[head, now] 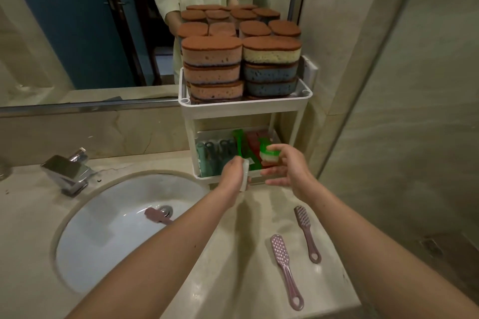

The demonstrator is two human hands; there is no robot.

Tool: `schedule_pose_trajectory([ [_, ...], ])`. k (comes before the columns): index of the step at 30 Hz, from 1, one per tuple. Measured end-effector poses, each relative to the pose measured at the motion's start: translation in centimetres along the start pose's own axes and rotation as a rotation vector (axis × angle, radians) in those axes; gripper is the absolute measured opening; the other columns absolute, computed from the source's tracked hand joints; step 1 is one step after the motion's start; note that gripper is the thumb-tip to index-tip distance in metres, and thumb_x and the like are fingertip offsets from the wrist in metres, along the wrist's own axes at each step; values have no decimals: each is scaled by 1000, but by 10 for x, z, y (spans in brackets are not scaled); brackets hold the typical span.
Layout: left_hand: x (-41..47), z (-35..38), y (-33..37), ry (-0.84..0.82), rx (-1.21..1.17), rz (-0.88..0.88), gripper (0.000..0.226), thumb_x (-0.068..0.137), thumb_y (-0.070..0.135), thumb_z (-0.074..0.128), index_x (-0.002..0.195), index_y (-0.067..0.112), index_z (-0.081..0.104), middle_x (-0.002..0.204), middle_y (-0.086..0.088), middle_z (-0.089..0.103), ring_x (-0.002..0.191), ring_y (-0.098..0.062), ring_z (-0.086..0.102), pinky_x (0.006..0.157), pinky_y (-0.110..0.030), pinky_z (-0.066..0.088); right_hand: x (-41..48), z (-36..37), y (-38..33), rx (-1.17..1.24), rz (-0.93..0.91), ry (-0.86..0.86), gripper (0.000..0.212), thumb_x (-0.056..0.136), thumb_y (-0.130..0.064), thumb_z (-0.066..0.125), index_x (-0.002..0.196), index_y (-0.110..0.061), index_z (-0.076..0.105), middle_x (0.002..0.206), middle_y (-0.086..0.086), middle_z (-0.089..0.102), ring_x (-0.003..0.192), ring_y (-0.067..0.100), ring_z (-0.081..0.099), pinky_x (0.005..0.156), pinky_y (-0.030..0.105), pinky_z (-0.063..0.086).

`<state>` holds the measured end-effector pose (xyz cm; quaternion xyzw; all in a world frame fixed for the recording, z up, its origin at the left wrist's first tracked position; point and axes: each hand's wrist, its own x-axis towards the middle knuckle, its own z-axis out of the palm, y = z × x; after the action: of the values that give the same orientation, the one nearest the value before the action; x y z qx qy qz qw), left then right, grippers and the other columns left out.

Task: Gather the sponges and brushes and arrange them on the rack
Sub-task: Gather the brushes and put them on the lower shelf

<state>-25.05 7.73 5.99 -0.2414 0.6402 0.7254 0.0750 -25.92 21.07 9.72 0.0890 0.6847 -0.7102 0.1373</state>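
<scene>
A white two-tier rack stands on the counter against the mirror. Its top tier holds stacks of brown-topped sponges. The lower tier holds several green, teal and red brushes. My left hand grips a white-bristled brush in front of the lower tier. My right hand pinches a green brush with white bristles over that tier's right side. Two pink brushes lie on the counter at the right. Another pink brush lies in the sink.
The white sink basin sits at the left with a chrome tap behind it. A mirror runs along the back wall. A tiled wall closes in at the right of the rack. The counter's front edge is near the bottom.
</scene>
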Motion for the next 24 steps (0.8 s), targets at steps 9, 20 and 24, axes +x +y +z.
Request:
schedule_pose_trajectory([
  [9, 52, 14, 8, -32, 91, 104, 46, 98, 27, 52, 143, 27, 42, 140, -2, 50, 121, -23, 52, 98, -38, 47, 56, 3, 24, -167, -29, 150, 11, 102, -18, 44, 110, -16, 51, 83, 10, 59, 48, 14, 46, 34, 20, 32],
  [20, 107, 54, 25, -13, 99, 6, 19, 104, 23, 34, 114, 30, 49, 127, -7, 57, 108, -22, 56, 99, -35, 48, 118, 4, 53, -88, 49, 315, 40, 100, -16, 42, 140, -18, 35, 126, 11, 58, 100, 28, 61, 78, 35, 53],
  [24, 124, 54, 22, -17, 206, 4, 30, 104, 21, 36, 128, 31, 49, 138, -4, 53, 118, -22, 54, 105, -37, 44, 123, 15, 60, 19, 53, 327, 44, 101, -18, 42, 144, -24, 35, 131, 6, 53, 107, 28, 62, 64, 24, 54],
])
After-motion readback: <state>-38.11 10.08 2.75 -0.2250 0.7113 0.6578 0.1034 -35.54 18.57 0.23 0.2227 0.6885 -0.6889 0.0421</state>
